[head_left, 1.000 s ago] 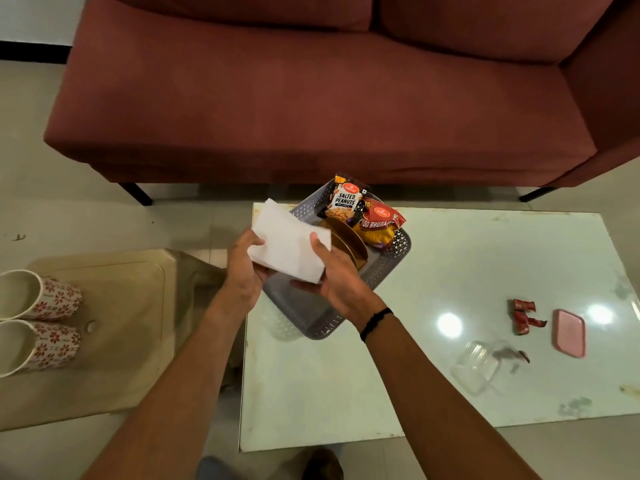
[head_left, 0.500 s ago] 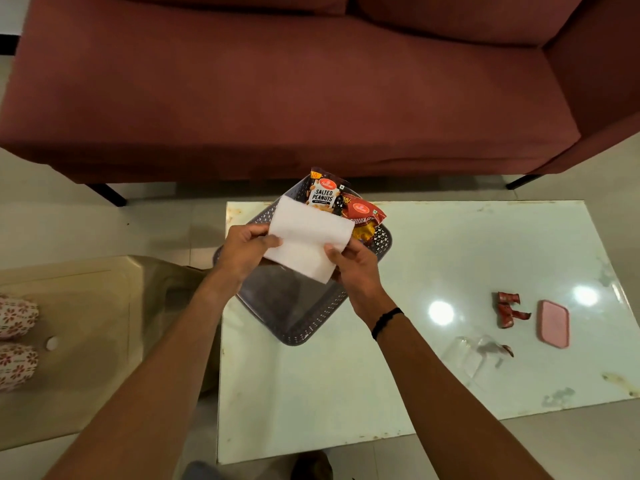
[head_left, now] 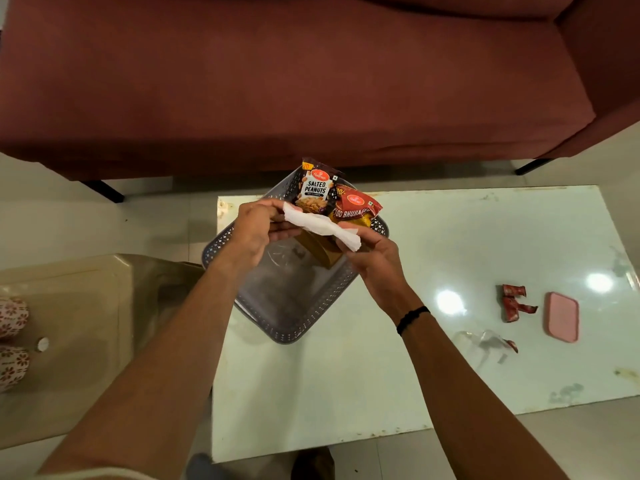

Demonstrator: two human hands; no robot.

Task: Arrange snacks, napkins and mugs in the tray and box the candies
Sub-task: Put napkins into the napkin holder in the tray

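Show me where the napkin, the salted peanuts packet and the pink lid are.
napkin [head_left: 322, 229]: head view, middle of the white sheet held between both hands.
salted peanuts packet [head_left: 315, 189]: head view, on its printed front label.
pink lid [head_left: 562, 317]: head view, centre of its flat top, lying on the table.

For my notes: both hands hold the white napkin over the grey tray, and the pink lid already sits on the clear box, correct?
Not quite. In the head view the pink lid lies on the table, apart from the clear box. Both hands, left hand and right hand, do hold the white napkin over the grey tray.
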